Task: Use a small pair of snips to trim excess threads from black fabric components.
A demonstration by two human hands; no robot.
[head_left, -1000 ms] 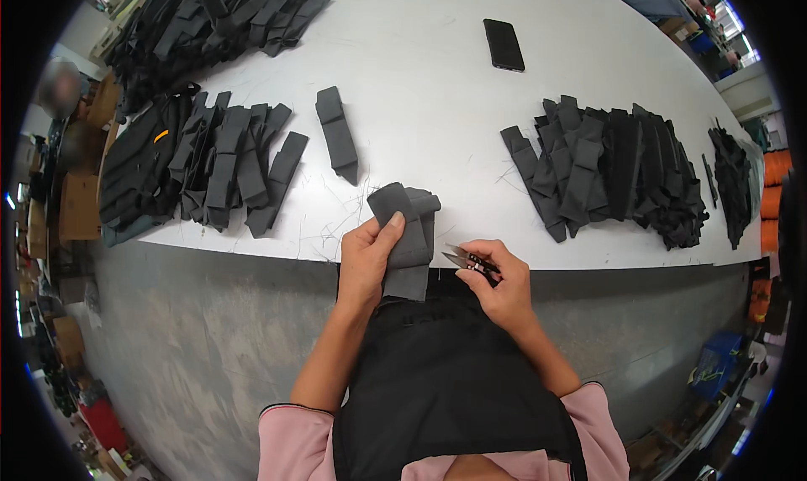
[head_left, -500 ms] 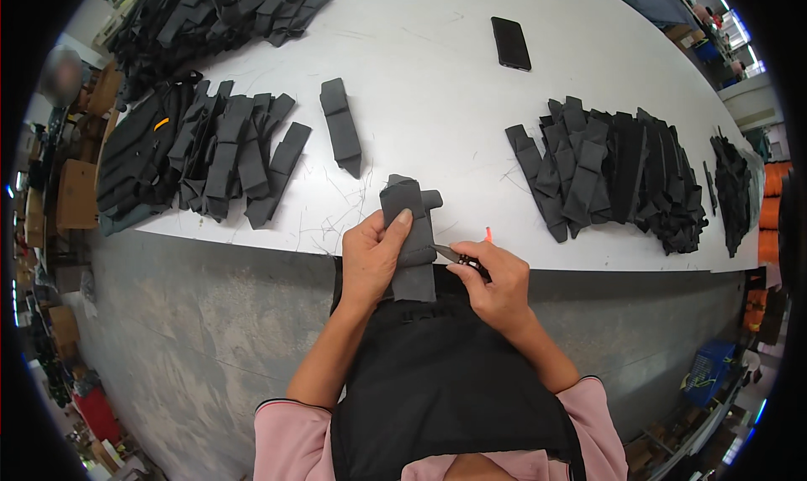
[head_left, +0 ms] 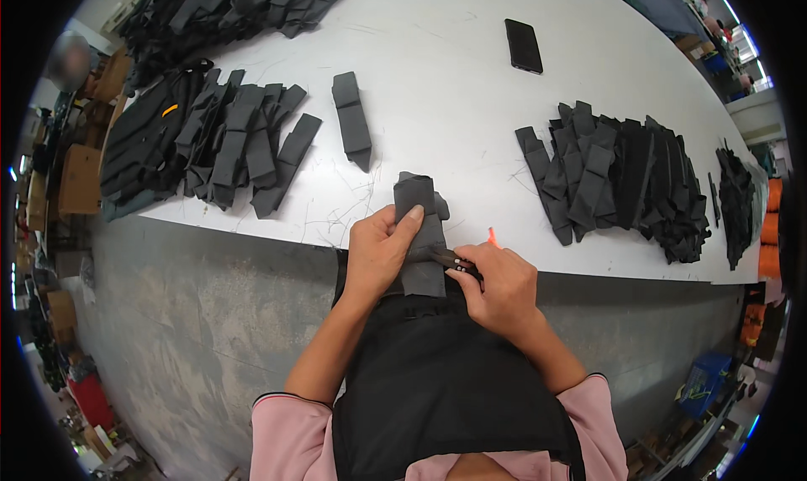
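Note:
My left hand (head_left: 382, 250) is closed on a dark grey fabric strap piece (head_left: 418, 194), thumb pressed on its upper face. The piece is held at the table's near edge, and its lower end hangs over my black apron. In my right hand (head_left: 503, 283) is a pair of dark thread snips (head_left: 458, 262), mostly covered by my fingers. Their tip touches the right side of the fabric near a seam. A small orange bit (head_left: 493, 236) sticks up beside my right fingers.
On the white table (head_left: 437, 94) lie a single fabric piece (head_left: 351, 124), piles of similar pieces at left (head_left: 244, 136) and right (head_left: 593, 166), a black bag (head_left: 151, 149) and a phone (head_left: 524, 46). Loose threads are scattered near the front edge. A blue crate (head_left: 704, 384) stands on the floor at right.
The view has shifted slightly. The snips' tip has moved from the fabric's right edge further onto the piece. Both hands keep their hold.

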